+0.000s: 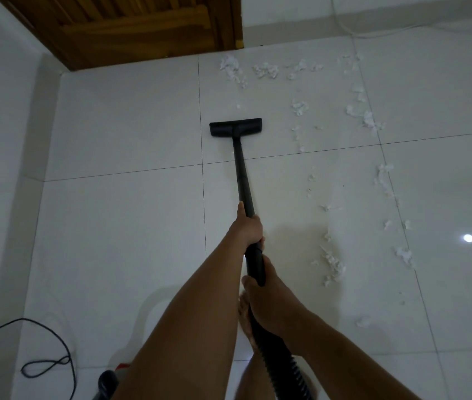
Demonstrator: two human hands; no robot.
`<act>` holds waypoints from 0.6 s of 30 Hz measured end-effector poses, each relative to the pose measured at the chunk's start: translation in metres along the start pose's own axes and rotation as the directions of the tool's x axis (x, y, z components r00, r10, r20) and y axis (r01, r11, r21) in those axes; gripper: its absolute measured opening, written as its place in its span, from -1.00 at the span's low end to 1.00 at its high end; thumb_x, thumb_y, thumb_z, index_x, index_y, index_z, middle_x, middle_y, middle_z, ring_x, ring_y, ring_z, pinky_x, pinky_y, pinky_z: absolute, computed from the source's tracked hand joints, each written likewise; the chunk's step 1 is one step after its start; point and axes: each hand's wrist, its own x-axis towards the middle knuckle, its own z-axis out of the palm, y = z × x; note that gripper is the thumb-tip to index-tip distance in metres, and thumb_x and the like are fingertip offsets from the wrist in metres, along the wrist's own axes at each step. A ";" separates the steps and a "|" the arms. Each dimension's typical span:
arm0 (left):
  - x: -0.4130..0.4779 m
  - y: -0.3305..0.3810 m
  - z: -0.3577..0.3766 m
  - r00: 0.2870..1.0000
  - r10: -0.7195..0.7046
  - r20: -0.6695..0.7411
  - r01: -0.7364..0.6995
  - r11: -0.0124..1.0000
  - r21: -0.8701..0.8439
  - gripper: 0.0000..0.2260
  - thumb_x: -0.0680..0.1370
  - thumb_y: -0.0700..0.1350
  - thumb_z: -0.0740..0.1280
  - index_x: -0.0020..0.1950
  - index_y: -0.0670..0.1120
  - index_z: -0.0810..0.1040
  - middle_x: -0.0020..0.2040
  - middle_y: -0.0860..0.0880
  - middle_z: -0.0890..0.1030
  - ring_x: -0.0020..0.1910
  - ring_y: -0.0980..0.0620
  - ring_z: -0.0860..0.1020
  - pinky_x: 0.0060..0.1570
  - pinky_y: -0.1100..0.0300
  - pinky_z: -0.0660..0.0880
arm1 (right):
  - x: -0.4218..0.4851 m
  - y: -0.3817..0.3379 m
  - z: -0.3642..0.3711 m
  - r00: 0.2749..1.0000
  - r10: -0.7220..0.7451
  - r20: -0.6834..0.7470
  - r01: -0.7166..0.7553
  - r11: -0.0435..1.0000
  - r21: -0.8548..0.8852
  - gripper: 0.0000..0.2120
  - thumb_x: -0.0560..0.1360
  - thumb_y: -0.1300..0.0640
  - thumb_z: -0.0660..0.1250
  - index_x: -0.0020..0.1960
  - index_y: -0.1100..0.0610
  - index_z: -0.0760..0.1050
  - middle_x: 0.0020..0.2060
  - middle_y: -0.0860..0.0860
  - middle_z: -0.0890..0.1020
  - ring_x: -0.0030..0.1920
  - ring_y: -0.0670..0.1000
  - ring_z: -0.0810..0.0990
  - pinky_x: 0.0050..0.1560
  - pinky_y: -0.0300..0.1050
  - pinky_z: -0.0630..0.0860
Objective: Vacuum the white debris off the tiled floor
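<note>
I see wand (242,174) long axis running away from me, floor head (235,127) flat on tiled floor (119,226), pointing at door (142,27) | left grip (247,228) and right grip (266,301) both wrapped round wand | white debris (369,119) right of and beyond floor head | open tiles left of floor head up to the wall

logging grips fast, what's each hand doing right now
left hand: grips the black vacuum wand partway up.
right hand: grips the wand's thicker rear end, just ahead of the ribbed hose.

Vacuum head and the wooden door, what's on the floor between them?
White debris by the door, one fleck nearer the vacuum head; otherwise bare tile, head view.
</note>
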 end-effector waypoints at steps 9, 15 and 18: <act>-0.025 -0.028 0.009 1.000 0.019 0.003 -0.019 0.999 0.028 -0.43 0.74 -0.03 0.05 0.65 0.21 -0.19 -0.20 -0.14 0.57 -0.43 0.04 0.52 -0.46 0.20 0.52 | -0.027 0.020 0.011 1.000 0.021 -0.006 -0.021 1.000 0.000 -0.45 0.72 0.07 0.11 0.62 -0.21 -0.01 -0.21 0.16 0.59 -0.58 -0.09 0.51 -0.54 -0.26 0.47; -0.013 -0.027 0.002 0.999 0.036 0.017 -0.036 0.999 0.008 -0.43 0.74 -0.01 0.05 0.65 0.21 -0.20 -0.20 -0.14 0.59 -0.45 0.05 0.53 -0.47 0.22 0.51 | -0.022 0.008 0.017 0.999 0.038 -0.008 -0.038 0.999 -0.039 -0.44 0.73 0.05 0.10 0.63 -0.21 -0.06 -0.24 0.13 0.60 -0.59 -0.13 0.51 -0.55 -0.27 0.46; -0.004 -0.016 -0.009 0.999 0.042 0.018 -0.042 0.999 0.001 -0.43 0.74 -0.01 0.05 0.65 0.21 -0.21 -0.20 -0.13 0.59 -0.46 0.06 0.54 -0.52 0.25 0.48 | -0.013 -0.011 0.018 0.999 0.040 -0.025 -0.041 0.998 -0.054 -0.44 0.74 0.05 0.08 0.64 -0.19 -0.08 -0.26 0.11 0.58 -0.63 -0.16 0.48 -0.57 -0.31 0.43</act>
